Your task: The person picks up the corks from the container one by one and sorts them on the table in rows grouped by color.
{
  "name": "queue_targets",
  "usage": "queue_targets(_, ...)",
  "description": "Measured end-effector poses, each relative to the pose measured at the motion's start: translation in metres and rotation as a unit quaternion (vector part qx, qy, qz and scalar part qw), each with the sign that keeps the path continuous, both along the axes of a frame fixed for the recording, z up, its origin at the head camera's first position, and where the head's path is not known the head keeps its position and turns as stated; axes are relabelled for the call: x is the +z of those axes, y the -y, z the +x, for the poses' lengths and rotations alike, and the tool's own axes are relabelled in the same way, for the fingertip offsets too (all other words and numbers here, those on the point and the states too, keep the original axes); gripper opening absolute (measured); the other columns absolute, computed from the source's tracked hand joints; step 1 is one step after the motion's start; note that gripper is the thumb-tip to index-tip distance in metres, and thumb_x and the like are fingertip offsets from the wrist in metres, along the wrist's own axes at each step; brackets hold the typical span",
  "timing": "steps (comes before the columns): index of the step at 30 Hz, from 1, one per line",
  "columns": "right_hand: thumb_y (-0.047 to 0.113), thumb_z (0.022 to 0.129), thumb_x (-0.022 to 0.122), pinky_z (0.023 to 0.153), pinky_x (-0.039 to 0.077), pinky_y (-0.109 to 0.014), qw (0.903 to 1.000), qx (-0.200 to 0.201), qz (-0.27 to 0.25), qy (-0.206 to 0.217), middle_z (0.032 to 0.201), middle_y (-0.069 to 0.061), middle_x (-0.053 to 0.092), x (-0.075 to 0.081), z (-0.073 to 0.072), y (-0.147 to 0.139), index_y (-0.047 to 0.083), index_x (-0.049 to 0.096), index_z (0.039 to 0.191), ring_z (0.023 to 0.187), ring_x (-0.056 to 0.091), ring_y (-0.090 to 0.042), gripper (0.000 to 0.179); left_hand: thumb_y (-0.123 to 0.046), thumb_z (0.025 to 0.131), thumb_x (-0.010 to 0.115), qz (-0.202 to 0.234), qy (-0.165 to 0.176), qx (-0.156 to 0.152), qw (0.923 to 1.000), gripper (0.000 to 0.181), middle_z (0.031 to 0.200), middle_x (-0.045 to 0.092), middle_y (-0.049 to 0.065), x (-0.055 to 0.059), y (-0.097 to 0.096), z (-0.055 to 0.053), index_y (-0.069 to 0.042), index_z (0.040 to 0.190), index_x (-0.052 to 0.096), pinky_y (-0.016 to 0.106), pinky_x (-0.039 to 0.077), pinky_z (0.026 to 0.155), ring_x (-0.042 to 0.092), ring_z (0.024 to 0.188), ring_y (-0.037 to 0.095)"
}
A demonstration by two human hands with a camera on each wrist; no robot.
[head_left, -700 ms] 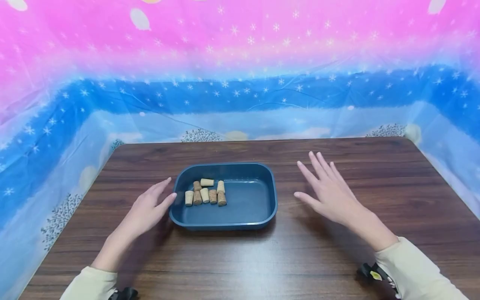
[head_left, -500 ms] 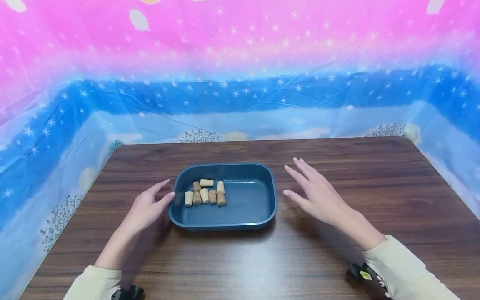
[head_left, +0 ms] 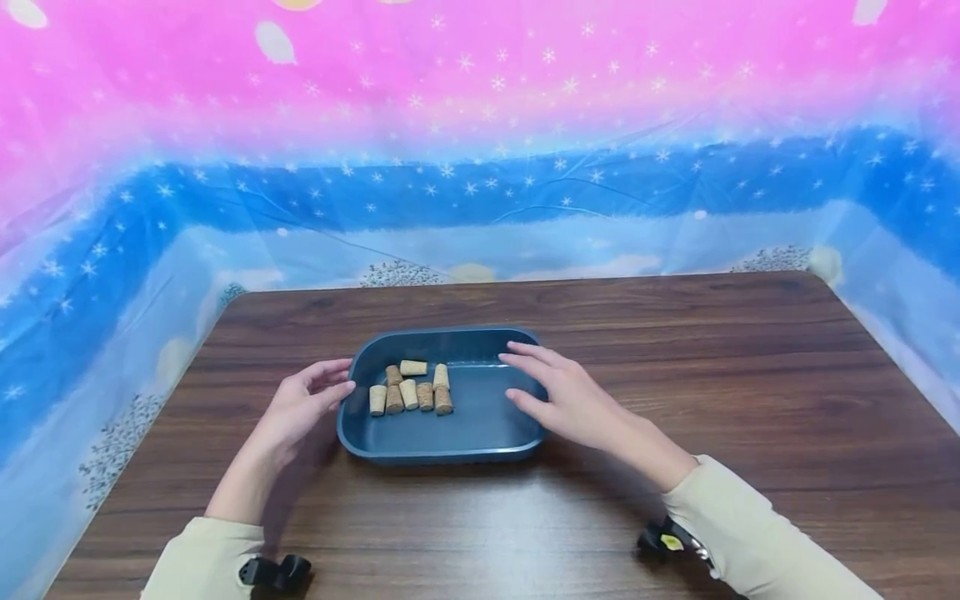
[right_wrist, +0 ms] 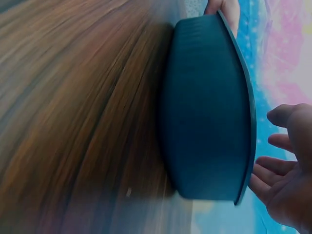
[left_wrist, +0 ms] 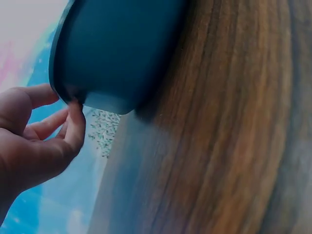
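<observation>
Eight tapered cork stoppers (head_left: 408,393) are clustered in the left half of a dark blue-grey rounded tray (head_left: 495,421), which is set on a wood-grain table (head_left: 712,333); the rearmost stopper is laid on its side. The tray's left end is touched by the left hand (head_left: 300,404), its fingers loosely bent and no firm grip seen. The right end is overhung by the right hand (head_left: 581,404), its fingers spread wide with nothing held; whether the rim is brushed cannot be told. For good control, light, level pressure seems best applied at the left end, so that the tray is neither slid nor tipped. The right fingertips should be carried clear of the rim and lowered gently, lest the stoppers be rolled.
</observation>
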State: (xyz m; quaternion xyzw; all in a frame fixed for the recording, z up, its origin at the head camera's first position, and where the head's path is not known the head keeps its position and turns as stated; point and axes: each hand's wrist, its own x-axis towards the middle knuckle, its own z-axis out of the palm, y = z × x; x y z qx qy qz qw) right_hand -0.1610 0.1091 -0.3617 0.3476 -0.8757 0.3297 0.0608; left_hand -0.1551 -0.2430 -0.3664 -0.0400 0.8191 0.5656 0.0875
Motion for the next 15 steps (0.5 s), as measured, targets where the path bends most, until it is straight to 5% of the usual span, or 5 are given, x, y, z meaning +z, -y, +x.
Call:
queue_targets(8,0.020,0.093,0.066,0.090,0.049,-0.041,0.9979,0.004,0.000,0.064,0.131,-0.012,0.057,0.005,-0.010,0.029,0.005,0.059,0.131,0.116,0.055,-0.026,0.041,-0.008,0.096,0.059,0.138,0.010,0.004,0.9904,0.055,0.130,0.042,0.017,-0.007,0.005,-0.002,0.006,0.144,0.035,0.020,0.047,0.091,0.055,0.106,0.009)
queue_targets(15,0.020,0.095,0.063,0.094,0.048,-0.040,0.9867,0.011,0.017,0.162,0.132,-0.010,0.057,0.011,-0.029,0.044,0.005,0.056,0.134,0.120,0.054,-0.025,0.042,-0.004,0.094,0.060,0.194,0.015,0.016,0.9809,0.044,0.116,0.049,0.005,-0.010,0.005,-0.002,0.000,0.137,0.047,0.020,0.047,0.090,0.055,0.104,0.009)
